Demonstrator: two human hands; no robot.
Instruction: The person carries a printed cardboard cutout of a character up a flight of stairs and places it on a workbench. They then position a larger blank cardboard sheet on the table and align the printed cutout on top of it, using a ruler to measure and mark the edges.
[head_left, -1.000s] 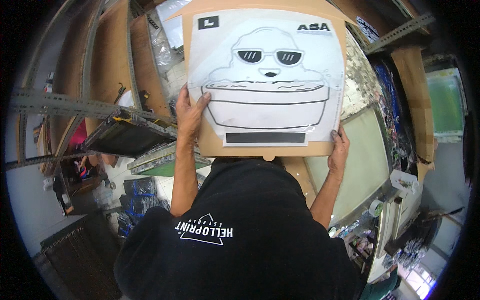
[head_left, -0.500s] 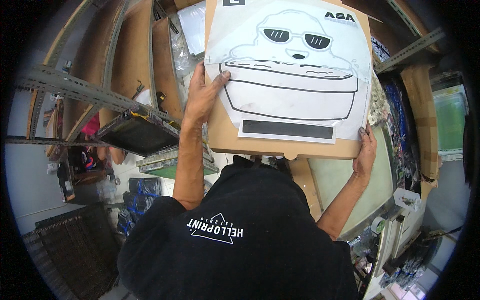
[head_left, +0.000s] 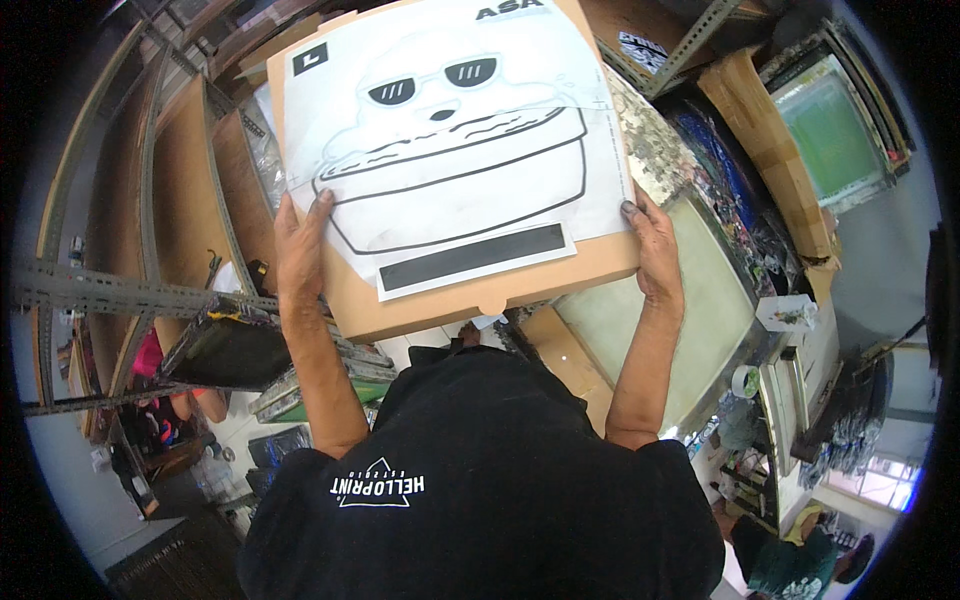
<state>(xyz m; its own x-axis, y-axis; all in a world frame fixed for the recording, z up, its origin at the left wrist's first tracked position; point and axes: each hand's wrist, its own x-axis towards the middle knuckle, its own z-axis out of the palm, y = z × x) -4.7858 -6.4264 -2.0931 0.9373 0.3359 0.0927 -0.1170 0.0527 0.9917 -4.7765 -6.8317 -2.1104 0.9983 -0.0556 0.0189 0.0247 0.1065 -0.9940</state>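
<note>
Between my hands is a flat brown cardboard box (head_left: 420,316), held up in front of me and slightly tilted. On top of it lies a white sheet (head_left: 470,190) printed with a cartoon in sunglasses above a tub shape. A small paper strip with a black bar (head_left: 470,257) rests along the near edge. My left hand (head_left: 301,245) grips the left side, thumb on top by the sheet. My right hand (head_left: 655,248) is closed on the right side, its thumb near the sheet's edge. The fingers under the box are hidden.
Metal-framed shelving with wooden boards (head_left: 185,180) stands at left, near a dark framed screen (head_left: 230,345). To the right are a pale-topped table (head_left: 670,310), an upright cardboard panel (head_left: 765,150) and a green screen frame (head_left: 830,130). Other people show at lower right and far left.
The box has shifted left and turned, its right side now higher in view. Both hands moved with it, keeping their hold. The surroundings have swung in view, and a person now shows at lower right.
</note>
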